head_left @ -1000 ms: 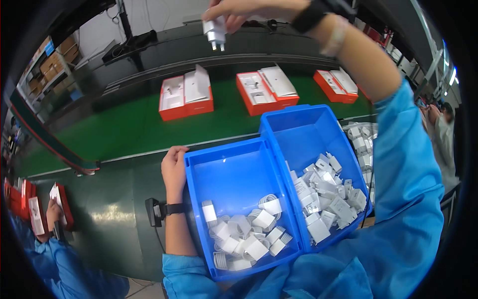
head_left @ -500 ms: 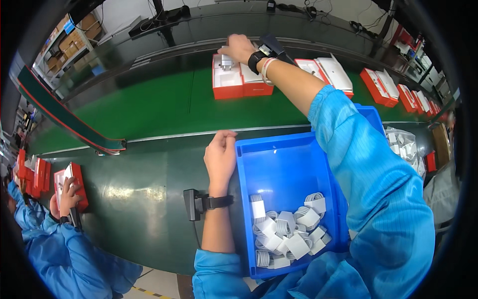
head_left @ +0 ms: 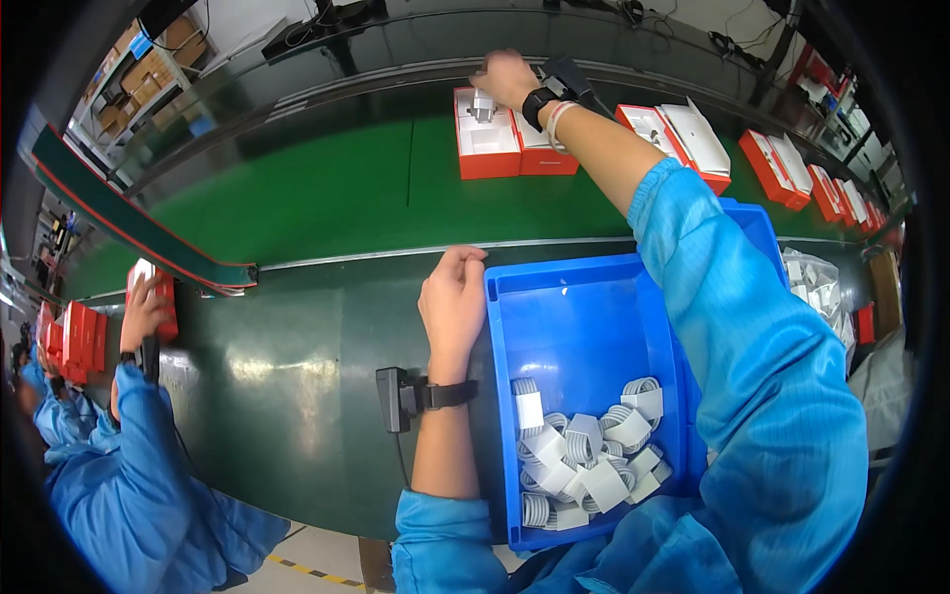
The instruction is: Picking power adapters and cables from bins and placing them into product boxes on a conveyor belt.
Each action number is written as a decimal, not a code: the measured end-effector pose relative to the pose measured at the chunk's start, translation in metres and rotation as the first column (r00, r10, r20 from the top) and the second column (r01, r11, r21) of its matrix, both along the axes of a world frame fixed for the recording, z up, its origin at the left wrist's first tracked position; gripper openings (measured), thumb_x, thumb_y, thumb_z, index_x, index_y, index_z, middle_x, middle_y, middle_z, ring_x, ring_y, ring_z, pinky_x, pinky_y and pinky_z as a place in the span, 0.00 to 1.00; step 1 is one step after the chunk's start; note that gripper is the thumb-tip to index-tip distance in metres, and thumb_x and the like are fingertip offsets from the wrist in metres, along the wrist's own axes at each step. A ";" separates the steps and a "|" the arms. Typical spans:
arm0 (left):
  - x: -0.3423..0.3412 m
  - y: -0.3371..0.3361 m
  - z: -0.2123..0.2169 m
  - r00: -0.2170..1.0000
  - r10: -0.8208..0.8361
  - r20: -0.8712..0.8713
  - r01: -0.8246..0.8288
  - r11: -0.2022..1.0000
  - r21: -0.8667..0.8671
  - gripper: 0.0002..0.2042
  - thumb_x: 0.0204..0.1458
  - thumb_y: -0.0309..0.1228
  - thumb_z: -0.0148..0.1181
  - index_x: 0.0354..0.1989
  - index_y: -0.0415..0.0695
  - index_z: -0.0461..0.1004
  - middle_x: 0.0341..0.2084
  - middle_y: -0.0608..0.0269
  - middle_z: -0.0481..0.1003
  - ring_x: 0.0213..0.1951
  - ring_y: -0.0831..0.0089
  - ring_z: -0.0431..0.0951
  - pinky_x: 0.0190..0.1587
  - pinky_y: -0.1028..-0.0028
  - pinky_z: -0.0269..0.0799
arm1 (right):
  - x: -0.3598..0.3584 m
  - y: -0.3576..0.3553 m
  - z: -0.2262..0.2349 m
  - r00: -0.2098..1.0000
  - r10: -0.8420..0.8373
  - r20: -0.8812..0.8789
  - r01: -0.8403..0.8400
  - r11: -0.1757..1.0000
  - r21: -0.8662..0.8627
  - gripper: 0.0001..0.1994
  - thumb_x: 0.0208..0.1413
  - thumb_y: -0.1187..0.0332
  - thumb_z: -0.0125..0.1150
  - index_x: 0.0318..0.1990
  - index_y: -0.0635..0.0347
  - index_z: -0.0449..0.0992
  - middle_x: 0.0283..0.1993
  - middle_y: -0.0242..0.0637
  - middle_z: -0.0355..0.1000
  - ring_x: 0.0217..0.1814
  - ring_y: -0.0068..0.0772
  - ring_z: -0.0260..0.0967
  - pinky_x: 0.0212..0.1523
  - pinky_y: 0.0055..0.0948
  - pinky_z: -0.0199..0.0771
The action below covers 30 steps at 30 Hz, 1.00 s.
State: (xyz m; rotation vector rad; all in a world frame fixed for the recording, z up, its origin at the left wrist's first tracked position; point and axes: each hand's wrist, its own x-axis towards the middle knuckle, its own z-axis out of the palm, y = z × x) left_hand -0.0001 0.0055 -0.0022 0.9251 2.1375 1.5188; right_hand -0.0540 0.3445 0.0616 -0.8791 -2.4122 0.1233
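Note:
My right hand reaches over the far side of an open red-and-white box on the green belt. Its fingers are closed on a white plug adapter with prongs, held at the far end of the box's white compartment. My left hand rests with curled fingers by the left rim of a blue bin; nothing shows in it. In the bin lie several coiled white cables with paper bands.
More open red boxes line the belt to the right. A clear bag of white parts lies beyond the bin. At left, a co-worker in blue has a hand at a red box. A slanted guide bar crosses the belt's left.
My right hand and the box under it sit farther right and slightly higher in view; the whole view has shifted somewhat. The co-worker's hand and box have moved farther up.

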 end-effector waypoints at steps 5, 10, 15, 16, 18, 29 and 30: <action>-0.001 -0.006 -0.006 0.999 0.038 0.016 -0.039 0.994 0.103 0.08 0.58 0.28 0.52 0.36 0.39 0.78 0.14 0.74 0.69 0.19 0.87 0.62 0.23 0.79 0.56 | 0.001 -0.030 -0.005 0.992 0.007 0.129 0.008 0.993 -0.116 0.21 0.49 0.55 0.66 0.39 0.67 0.79 0.44 0.55 0.74 0.49 0.56 0.72 0.53 0.43 0.73; 0.001 0.003 -0.004 1.000 0.006 -0.010 -0.004 0.994 0.112 0.08 0.58 0.28 0.52 0.36 0.39 0.78 0.15 0.73 0.70 0.19 0.87 0.63 0.23 0.79 0.57 | 0.020 -0.016 -0.022 0.981 0.061 0.183 -0.059 0.998 -0.018 0.14 0.47 0.61 0.66 0.33 0.65 0.81 0.34 0.55 0.77 0.42 0.54 0.76 0.45 0.44 0.76; -0.002 -0.009 -0.005 0.999 0.038 -0.022 -0.037 0.999 0.009 0.10 0.57 0.36 0.51 0.37 0.46 0.78 0.22 0.56 0.78 0.27 0.59 0.79 0.34 0.65 0.71 | 0.027 -0.033 -0.003 0.877 0.164 0.451 -0.147 0.986 -0.074 0.11 0.48 0.68 0.60 0.36 0.67 0.81 0.37 0.57 0.77 0.42 0.56 0.77 0.45 0.45 0.77; -0.001 -0.007 -0.002 1.000 0.024 -0.010 -0.024 1.000 0.003 0.10 0.57 0.36 0.51 0.37 0.46 0.78 0.22 0.56 0.78 0.27 0.60 0.79 0.33 0.65 0.71 | 0.034 -0.027 0.002 0.831 0.171 0.529 -0.170 0.984 -0.051 0.12 0.48 0.69 0.57 0.36 0.68 0.81 0.38 0.58 0.77 0.44 0.56 0.76 0.47 0.44 0.76; 0.001 -0.005 0.002 1.000 -0.005 0.022 0.005 1.000 -0.009 0.10 0.57 0.36 0.51 0.36 0.46 0.78 0.21 0.57 0.78 0.26 0.62 0.79 0.32 0.66 0.70 | 0.051 -0.023 0.012 0.776 0.212 0.594 -0.183 0.977 -0.110 0.12 0.48 0.69 0.57 0.37 0.67 0.81 0.39 0.57 0.77 0.45 0.55 0.76 0.48 0.44 0.75; -0.011 0.000 -0.007 1.000 0.004 -0.014 -0.002 0.996 0.093 0.11 0.56 0.36 0.52 0.36 0.44 0.79 0.19 0.58 0.76 0.23 0.69 0.75 0.31 0.70 0.69 | 0.216 -0.245 0.080 0.269 0.919 0.289 -0.749 0.388 -0.536 0.15 0.54 0.65 0.61 0.47 0.62 0.76 0.40 0.48 0.76 0.46 0.47 0.74 0.47 0.39 0.75; -0.008 0.008 -0.009 1.000 -0.015 -0.009 0.016 0.996 0.091 0.11 0.56 0.36 0.52 0.36 0.44 0.79 0.19 0.58 0.76 0.23 0.69 0.75 0.31 0.70 0.69 | 0.234 -0.262 0.077 0.280 0.908 0.311 -0.683 0.416 -0.601 0.21 0.54 0.62 0.63 0.52 0.64 0.71 0.44 0.47 0.73 0.49 0.48 0.73 0.48 0.42 0.74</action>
